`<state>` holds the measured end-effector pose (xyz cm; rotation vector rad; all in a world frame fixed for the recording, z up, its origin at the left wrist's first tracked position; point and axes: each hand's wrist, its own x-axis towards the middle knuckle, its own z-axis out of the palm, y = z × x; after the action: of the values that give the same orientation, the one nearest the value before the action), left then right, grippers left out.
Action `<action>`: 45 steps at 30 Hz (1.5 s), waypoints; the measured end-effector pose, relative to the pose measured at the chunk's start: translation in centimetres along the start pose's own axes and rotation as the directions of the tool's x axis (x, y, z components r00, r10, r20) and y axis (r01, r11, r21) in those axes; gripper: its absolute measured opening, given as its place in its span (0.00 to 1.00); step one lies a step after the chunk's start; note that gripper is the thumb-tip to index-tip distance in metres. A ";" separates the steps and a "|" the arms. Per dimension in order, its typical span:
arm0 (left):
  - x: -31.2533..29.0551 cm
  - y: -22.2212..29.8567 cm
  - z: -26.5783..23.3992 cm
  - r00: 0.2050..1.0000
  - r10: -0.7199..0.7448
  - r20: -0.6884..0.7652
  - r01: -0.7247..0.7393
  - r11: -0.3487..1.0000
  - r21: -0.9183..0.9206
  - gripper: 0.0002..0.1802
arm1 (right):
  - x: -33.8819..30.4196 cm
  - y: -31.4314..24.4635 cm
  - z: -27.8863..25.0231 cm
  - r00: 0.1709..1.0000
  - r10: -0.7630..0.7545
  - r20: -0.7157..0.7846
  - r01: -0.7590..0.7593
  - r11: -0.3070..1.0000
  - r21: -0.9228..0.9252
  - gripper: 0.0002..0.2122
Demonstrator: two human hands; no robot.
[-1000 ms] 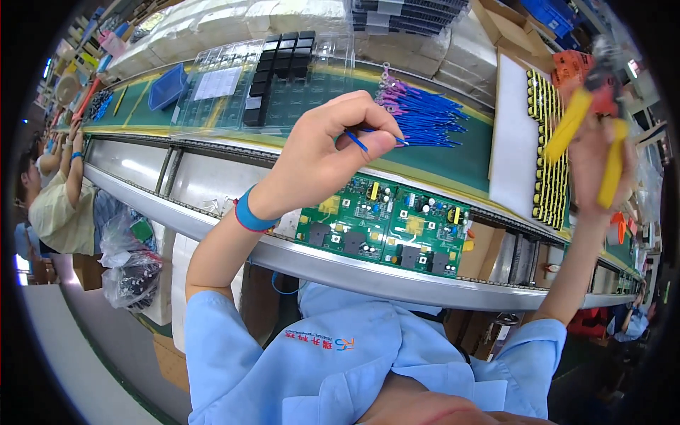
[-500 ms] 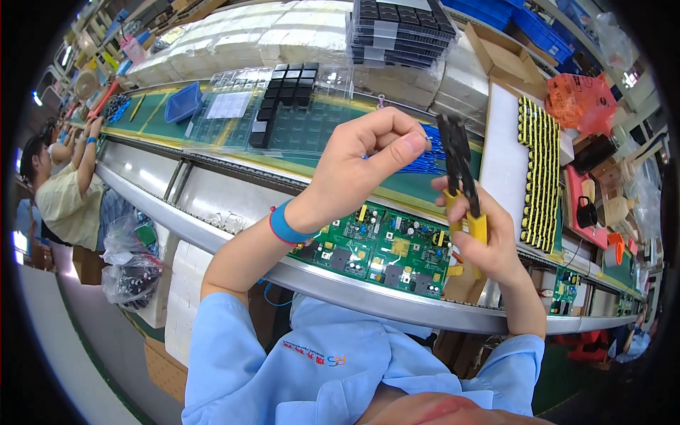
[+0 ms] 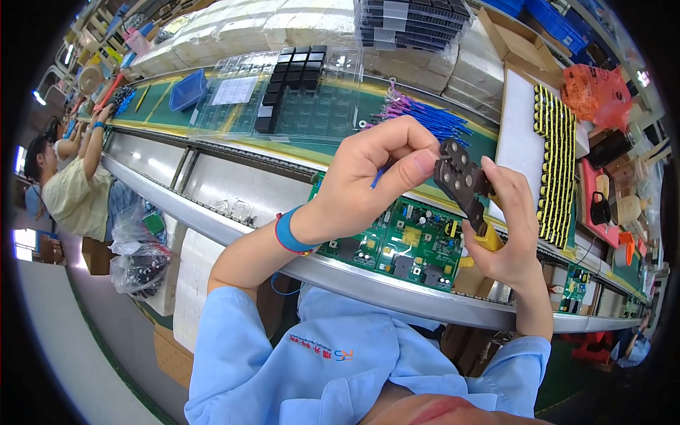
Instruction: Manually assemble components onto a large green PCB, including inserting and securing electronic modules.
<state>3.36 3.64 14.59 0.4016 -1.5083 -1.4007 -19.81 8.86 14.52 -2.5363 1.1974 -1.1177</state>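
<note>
My left hand (image 3: 365, 180), with a blue band at the wrist, is closed in a pinch on a thin blue wire (image 3: 377, 177). A short piece of the wire shows below the fingers; its other end is hidden at the fingertips. My right hand (image 3: 516, 230) is wrapped round the yellow handles of black-headed crimping pliers (image 3: 459, 177). The head of the pliers meets the left fingertips. Behind the hands lies a bundle of blue wires (image 3: 435, 122) with pink sleeves and ring terminals. Green circuit boards (image 3: 386, 248) lie below the hands.
Clear plastic trays (image 3: 319, 110) with black blocks lie at the back left, beside a blue bin (image 3: 188, 91). Rows of yellow-and-black parts (image 3: 556, 170) stand on a white board at right. A metal rail (image 3: 340, 273) runs along the front. Another person (image 3: 78, 180) works at far left.
The pliers have tilted left, bringing their head against my left fingertips. My right hand has shifted right and opened its grip somewhat. The view has shifted slightly, uncovering the wires' pink ends.
</note>
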 end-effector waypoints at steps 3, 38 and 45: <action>-0.4 0.1 -0.2 0.999 0.017 0.031 -0.016 1.000 -0.016 0.09 | 0.0 0.0 0.0 1.000 -0.029 0.001 0.029 1.000 0.006 0.41; -0.9 -0.5 0.4 0.936 0.333 0.110 -0.350 0.913 0.211 0.03 | -0.2 0.3 -0.8 0.972 -0.229 -0.051 0.211 0.949 -0.233 0.41; -1.2 -0.6 0.8 0.971 0.228 0.074 -0.236 0.962 0.135 0.06 | -0.3 1.1 -0.2 0.976 -0.199 -0.090 0.175 0.959 -0.221 0.42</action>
<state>3.04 4.88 13.64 0.2633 -1.6520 -1.1330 -20.71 8.36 14.10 -2.8334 1.1799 -1.2490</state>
